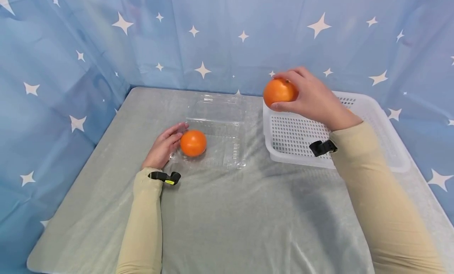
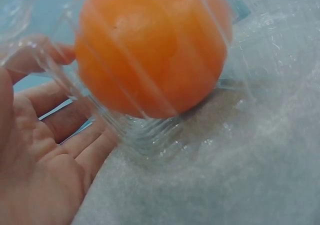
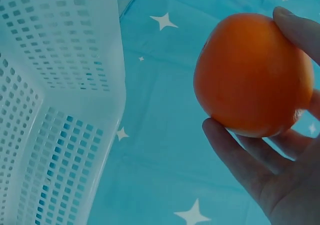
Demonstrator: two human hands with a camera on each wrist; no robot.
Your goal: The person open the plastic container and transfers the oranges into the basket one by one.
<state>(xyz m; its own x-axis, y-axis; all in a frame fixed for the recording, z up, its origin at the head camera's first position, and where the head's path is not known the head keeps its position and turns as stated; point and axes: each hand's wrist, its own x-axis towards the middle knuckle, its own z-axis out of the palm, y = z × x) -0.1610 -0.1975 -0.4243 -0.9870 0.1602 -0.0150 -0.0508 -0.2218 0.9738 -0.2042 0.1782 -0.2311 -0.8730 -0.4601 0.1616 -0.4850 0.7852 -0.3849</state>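
My right hand [image 1: 310,97] holds an orange [image 1: 280,93] above the far left rim of the white basket [image 1: 301,159]. In the right wrist view, thumb and fingers wrap this orange [image 3: 252,75] from the right side. A second orange [image 1: 193,143] sits in the left part of a clear plastic clamshell box [image 1: 234,161], whose lid [image 1: 216,104] lies folded back. Beside that box's left wall is my left hand [image 1: 164,146], its fingers extended along the outside. Through the clear wall, the left wrist view shows the boxed orange [image 2: 155,50] close to those fingers [image 2: 92,140].
The perforated basket stands at the table's right, partly covered by my right forearm [image 1: 376,187]. A bit of orange colour shows inside it behind the wrist. Grey cloth [image 1: 230,219] covers the table. A blue star-patterned curtain [image 1: 227,41] hangs behind the table's back edge.
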